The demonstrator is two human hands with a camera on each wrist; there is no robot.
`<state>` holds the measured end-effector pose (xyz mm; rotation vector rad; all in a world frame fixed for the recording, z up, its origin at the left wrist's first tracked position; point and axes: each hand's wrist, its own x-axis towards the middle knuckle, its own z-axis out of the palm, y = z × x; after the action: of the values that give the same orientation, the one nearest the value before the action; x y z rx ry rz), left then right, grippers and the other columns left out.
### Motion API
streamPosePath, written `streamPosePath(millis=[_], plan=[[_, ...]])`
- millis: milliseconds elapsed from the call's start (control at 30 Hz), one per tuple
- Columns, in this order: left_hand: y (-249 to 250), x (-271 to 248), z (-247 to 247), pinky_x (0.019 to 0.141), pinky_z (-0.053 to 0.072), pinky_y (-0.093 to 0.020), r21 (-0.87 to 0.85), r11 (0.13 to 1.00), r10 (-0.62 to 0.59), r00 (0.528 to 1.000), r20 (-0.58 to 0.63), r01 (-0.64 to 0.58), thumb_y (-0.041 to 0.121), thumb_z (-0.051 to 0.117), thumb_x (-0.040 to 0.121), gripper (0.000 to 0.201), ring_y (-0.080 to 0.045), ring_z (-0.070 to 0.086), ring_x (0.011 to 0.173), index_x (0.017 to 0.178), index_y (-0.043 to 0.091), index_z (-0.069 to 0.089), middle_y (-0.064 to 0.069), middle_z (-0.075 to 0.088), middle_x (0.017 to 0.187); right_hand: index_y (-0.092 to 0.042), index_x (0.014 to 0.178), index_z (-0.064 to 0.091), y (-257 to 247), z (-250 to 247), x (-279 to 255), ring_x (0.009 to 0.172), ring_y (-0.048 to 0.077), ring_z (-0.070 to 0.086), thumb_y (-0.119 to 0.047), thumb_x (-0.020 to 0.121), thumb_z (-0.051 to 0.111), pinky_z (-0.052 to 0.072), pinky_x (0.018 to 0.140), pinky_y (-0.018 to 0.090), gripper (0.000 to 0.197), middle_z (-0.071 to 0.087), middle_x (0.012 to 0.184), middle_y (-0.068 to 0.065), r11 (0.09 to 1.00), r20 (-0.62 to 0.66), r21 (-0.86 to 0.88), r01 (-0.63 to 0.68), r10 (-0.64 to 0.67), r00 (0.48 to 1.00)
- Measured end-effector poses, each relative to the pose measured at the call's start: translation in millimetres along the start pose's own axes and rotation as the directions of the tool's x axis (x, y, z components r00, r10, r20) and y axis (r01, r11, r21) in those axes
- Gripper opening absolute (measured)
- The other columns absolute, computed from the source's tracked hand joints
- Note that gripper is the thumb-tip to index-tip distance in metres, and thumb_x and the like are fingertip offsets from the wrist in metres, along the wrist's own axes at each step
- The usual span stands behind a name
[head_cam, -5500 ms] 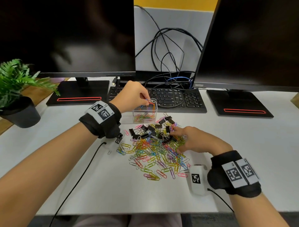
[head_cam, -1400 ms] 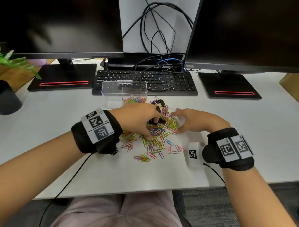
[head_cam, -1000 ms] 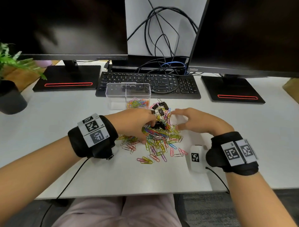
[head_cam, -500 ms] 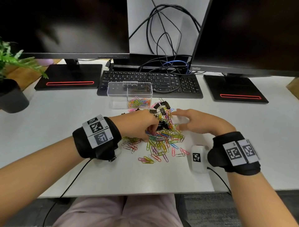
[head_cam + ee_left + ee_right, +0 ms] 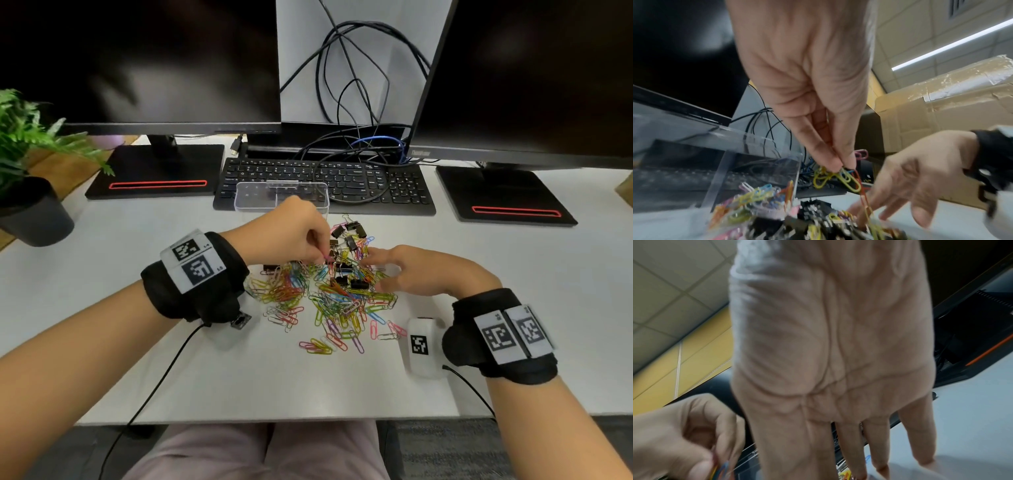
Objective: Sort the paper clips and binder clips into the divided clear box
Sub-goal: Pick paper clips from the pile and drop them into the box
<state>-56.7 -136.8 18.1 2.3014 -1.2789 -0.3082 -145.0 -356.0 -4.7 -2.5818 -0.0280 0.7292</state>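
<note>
A heap of coloured paper clips (image 5: 329, 301) mixed with black binder clips (image 5: 349, 236) lies mid-desk. Behind it stands the divided clear box (image 5: 253, 198), partly hidden by my left hand (image 5: 320, 258). That hand pinches a bunch of yellow and red paper clips (image 5: 838, 178) just above the heap, beside the box's right wall (image 5: 795, 175); that compartment holds paper clips (image 5: 752, 203). My right hand (image 5: 383, 270) lies on the heap's right edge with straight, spread fingers (image 5: 879, 449) holding nothing.
A black keyboard (image 5: 342, 178) with looped cables sits right behind the box. Two monitor stands (image 5: 154, 171) (image 5: 500, 195) flank it. A potted plant (image 5: 27, 192) stands at the far left. A white tagged device (image 5: 423, 346) lies by my right wrist.
My left hand has lifted from the heap with a bunch of paper clips and moved back toward the box. The right hand has stayed at the heap's right edge.
</note>
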Motion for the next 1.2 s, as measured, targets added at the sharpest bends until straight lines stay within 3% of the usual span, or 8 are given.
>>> streamPosePath(millis=[200, 300, 367, 500, 733, 867, 1033, 1200], plan=[[-2.3, 6.7, -37.7, 0.064, 0.049, -0.010, -0.029, 0.999, -0.040, 0.991, -0.130, 0.037, 0.011, 0.082, 0.072, 0.007, -0.003, 0.066, 0.066, 0.076, 0.014, 0.076, 0.010, 0.070, 0.068, -0.032, 0.145, 0.037, 0.0, -0.3, -0.5, 0.142, 0.016, 0.027, -0.026, 0.090, 0.061, 0.023, 0.116, 0.034, 0.060, 0.016, 0.159, -0.008, 0.999, 0.002, 0.034, 0.004, -0.004, 1.000], [-4.9, 10.8, -54.0, 0.066, 0.051, -0.013, -0.029, 0.998, -0.062, 0.978, -0.198, 0.058, 0.012, 0.081, 0.073, 0.007, -0.009, 0.068, 0.069, 0.078, 0.013, 0.076, 0.002, 0.072, 0.070, -0.032, 0.144, 0.037, 0.9, 0.7, 0.2, 0.143, 0.015, 0.026, -0.026, 0.089, 0.062, 0.022, 0.116, 0.033, 0.061, 0.016, 0.159, -0.008, 0.999, 0.001, 0.051, 0.004, -0.004, 1.000], [-6.4, 13.1, -62.8, 0.066, 0.051, -0.012, -0.044, 0.997, -0.068, 0.959, -0.276, 0.058, 0.012, 0.081, 0.073, 0.006, -0.012, 0.069, 0.068, 0.077, 0.011, 0.076, -0.002, 0.072, 0.070, -0.032, 0.144, 0.037, 1.5, 1.0, 0.6, 0.143, 0.015, 0.025, -0.025, 0.089, 0.062, 0.021, 0.116, 0.032, 0.061, 0.016, 0.159, -0.008, 0.998, 0.001, 0.060, 0.006, -0.006, 1.000], [-12.2, 19.6, -70.1, 0.070, 0.055, -0.022, -0.057, 0.997, -0.077, 0.910, -0.406, 0.059, 0.014, 0.080, 0.074, 0.005, -0.012, 0.069, 0.070, 0.077, 0.014, 0.076, -0.001, 0.072, 0.071, -0.031, 0.144, 0.037, 1.8, 1.5, 1.4, 0.144, 0.014, 0.024, -0.026, 0.088, 0.063, 0.021, 0.116, 0.032, 0.062, 0.015, 0.159, -0.006, 0.998, 0.002, 0.055, 0.011, -0.011, 1.000], [-27.9, 36.0, -54.1, 0.067, 0.050, -0.015, 0.051, 0.992, -0.095, 0.933, -0.346, 0.119, 0.015, 0.079, 0.076, 0.006, -0.007, 0.063, 0.067, 0.078, 0.011, 0.076, 0.003, 0.069, 0.071, -0.030, 0.144, 0.038, 1.8, 1.2, 2.1, 0.144, 0.014, 0.024, -0.027, 0.088, 0.065, 0.021, 0.115, 0.030, 0.063, 0.016, 0.159, -0.006, 0.996, 0.002, 0.083, 0.016, -0.016, 1.000], [-31.2, 39.6, -43.3, 0.073, 0.053, -0.026, 0.115, 0.983, -0.104, 0.954, -0.281, 0.141, 0.012, 0.077, 0.077, 0.006, -0.013, 0.064, 0.072, 0.081, 0.007, 0.077, -0.003, 0.071, 0.076, -0.030, 0.145, 0.037, 1.5, 1.2, 1.9, 0.143, 0.013, 0.025, -0.028, 0.087, 0.065, 0.022, 0.111, 0.026, 0.064, 0.015, 0.159, -0.007, 0.997, 0.003, 0.073, 0.017, -0.017, 1.000], [-32.7, 37.0, -36.4, 0.082, 0.053, -0.032, 0.156, 0.978, -0.092, 0.962, -0.258, 0.136, 0.012, 0.076, 0.079, 0.014, -0.016, 0.067, 0.080, 0.091, 0.004, 0.076, -0.007, 0.073, 0.088, -0.031, 0.144, 0.039, 0.1, 0.8, 0.5, 0.143, 0.013, 0.024, -0.029, 0.086, 0.065, 0.021, 0.115, 0.030, 0.063, 0.016, 0.159, -0.006, 0.998, 0.001, 0.067, 0.007, -0.007, 1.000], [-17.5, 26.7, -30.5, 0.082, 0.053, -0.036, 0.163, 0.986, -0.005, 0.974, -0.225, 0.043, 0.027, 0.080, 0.075, 0.028, -0.013, 0.063, 0.087, 0.099, 0.014, 0.072, 0.002, 0.069, 0.094, -0.030, 0.144, 0.039, -3.7, -0.6, -2.4, 0.142, 0.015, 0.028, -0.028, 0.086, 0.066, 0.023, 0.110, 0.028, 0.064, 0.018, 0.159, -0.005, 0.999, -0.001, 0.050, -0.001, 0.001, 1.000]])
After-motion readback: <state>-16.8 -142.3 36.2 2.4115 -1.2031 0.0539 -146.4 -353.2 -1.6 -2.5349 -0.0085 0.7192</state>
